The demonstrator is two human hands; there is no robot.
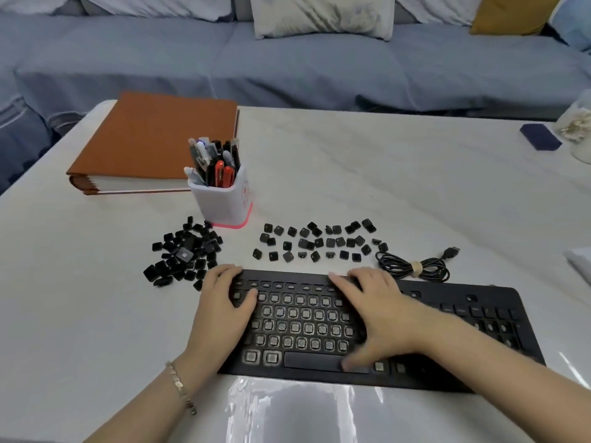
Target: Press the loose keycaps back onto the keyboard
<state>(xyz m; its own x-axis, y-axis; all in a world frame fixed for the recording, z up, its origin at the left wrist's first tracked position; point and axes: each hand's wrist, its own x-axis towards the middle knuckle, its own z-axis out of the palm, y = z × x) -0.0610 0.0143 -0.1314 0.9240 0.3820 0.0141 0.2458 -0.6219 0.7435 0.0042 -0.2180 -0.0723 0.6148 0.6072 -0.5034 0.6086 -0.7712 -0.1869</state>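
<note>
Left hand [224, 311] and right hand [380, 314], both released, flat on one keyboard [303, 318]; two keycap heaps [184, 254] beyond.

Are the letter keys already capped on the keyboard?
No, the keyboard shows bare switch sockets across its letter rows, and the loose keycaps lie on the table behind it.

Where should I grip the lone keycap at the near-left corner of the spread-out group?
Pinch the keycap by opposite side walls, coming down from above, probably with the left hand, which is nearer. It lies apart from its neighbours on the table, leaving room either side; it sits too low for a sideways approach.
</note>
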